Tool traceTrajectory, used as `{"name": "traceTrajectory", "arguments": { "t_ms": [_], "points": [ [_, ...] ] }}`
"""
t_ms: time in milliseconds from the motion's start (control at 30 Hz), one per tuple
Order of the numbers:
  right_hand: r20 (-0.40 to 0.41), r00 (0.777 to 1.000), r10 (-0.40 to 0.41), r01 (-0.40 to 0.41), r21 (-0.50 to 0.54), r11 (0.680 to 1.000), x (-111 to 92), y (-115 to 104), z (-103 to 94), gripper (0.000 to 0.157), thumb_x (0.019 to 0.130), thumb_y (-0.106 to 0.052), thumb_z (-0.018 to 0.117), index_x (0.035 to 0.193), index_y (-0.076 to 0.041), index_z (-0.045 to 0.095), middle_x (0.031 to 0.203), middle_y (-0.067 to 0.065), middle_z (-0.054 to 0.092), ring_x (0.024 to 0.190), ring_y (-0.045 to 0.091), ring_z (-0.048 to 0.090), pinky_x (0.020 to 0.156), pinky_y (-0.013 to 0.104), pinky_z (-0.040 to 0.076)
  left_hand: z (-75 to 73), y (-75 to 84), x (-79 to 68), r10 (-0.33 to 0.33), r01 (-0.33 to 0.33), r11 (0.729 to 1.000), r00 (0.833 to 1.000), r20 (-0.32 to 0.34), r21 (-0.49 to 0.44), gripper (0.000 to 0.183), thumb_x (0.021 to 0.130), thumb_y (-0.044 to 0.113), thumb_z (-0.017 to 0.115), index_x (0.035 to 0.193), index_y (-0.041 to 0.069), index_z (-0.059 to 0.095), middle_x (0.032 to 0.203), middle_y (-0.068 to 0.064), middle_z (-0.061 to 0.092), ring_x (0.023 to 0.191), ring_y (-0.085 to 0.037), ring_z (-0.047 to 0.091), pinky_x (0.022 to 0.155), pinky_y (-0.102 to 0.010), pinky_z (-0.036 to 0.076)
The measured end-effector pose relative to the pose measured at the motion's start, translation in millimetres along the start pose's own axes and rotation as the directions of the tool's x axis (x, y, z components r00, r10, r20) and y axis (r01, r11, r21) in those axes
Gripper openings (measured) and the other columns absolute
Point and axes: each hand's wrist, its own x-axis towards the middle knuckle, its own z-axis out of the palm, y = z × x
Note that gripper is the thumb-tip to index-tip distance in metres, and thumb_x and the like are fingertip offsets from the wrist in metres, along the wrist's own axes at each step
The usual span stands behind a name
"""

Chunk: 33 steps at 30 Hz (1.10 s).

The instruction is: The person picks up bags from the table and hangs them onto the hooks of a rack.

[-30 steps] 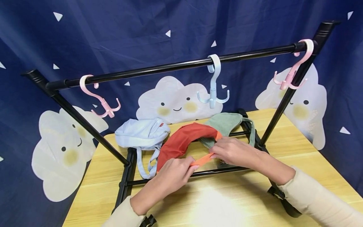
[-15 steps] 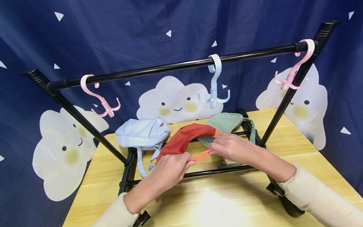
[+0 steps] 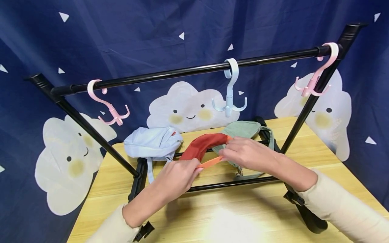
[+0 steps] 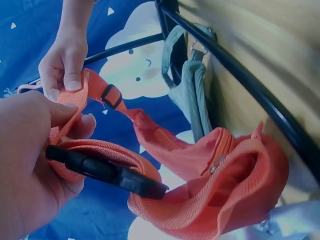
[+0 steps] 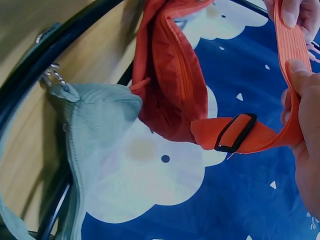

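Observation:
A red waist bag point(image 3: 200, 145) hangs in an arch from its orange strap point(image 3: 210, 162) between my two hands. My left hand point(image 3: 174, 177) grips one part of the strap; a black buckle point(image 4: 107, 172) lies by its fingers in the left wrist view. Thumb and fingers of my right hand point(image 3: 247, 153) pinch the strap to the right, with a short taut stretch between the hands. A black strap slider point(image 5: 235, 132) sits close to the bag's end. Behind are a light blue bag point(image 3: 153, 143) on the left and a green corduroy bag point(image 3: 241, 130) on the right.
A black rack stands on the wooden table point(image 3: 103, 202). From its top bar point(image 3: 170, 72) hang a pink hook point(image 3: 113, 113) at left, a light blue hook point(image 3: 229, 96) mid-bar and another pink hook point(image 3: 313, 81) at right. A lower bar point(image 3: 225, 185) runs beneath the hands.
Both hands have risen slightly and shifted left, lifting the red waist bag with them. More of the green bag's lower part shows beneath the right hand.

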Motion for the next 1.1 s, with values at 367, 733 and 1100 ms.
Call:
{"name": "traceTrajectory", "arguments": {
  "t_ms": [367,733,1100],
  "points": [
    [-0.026,1.000,-0.005,0.004,-0.028,1.000,11.6,5.6,-11.6,0.033,0.112,-0.033,0.041,0.106,-0.010,0.065,0.083,-0.006,0.068,0.070,0.010,0.058,0.063,0.024,0.047,-17.6,-8.0,9.4,0.017,-0.016,1.000,1.000,-0.011,0.022,0.018,0.103,0.026,0.065,0.092,0.016,0.057,0.063,0.012,0.047,0.053,-0.005,0.044,0.048,-0.020,0.035],
    [-0.033,0.999,-0.024,0.022,-0.061,0.998,20.1,10.2,-26.6,0.027,0.112,-0.028,0.046,0.109,-0.008,0.064,0.082,-0.005,0.067,0.075,0.012,0.063,0.068,0.026,0.053,-33.6,-8.7,17.6,0.055,-0.054,0.998,0.997,-0.053,0.030,0.017,0.101,0.024,0.068,0.092,0.013,0.058,0.068,0.008,0.056,0.056,-0.006,0.049,0.048,-0.019,0.042],
    [-0.063,0.998,-0.019,0.013,-0.083,0.996,22.3,12.7,-39.1,0.026,0.112,-0.028,0.046,0.107,-0.009,0.062,0.077,-0.003,0.065,0.067,0.013,0.053,0.060,0.024,0.045,-47.3,-12.3,28.6,0.136,-0.129,0.988,0.987,-0.082,0.084,0.022,0.107,0.028,0.059,0.092,0.012,0.060,0.066,0.008,0.052,0.055,-0.008,0.043,0.048,-0.020,0.040]
  ]
}}
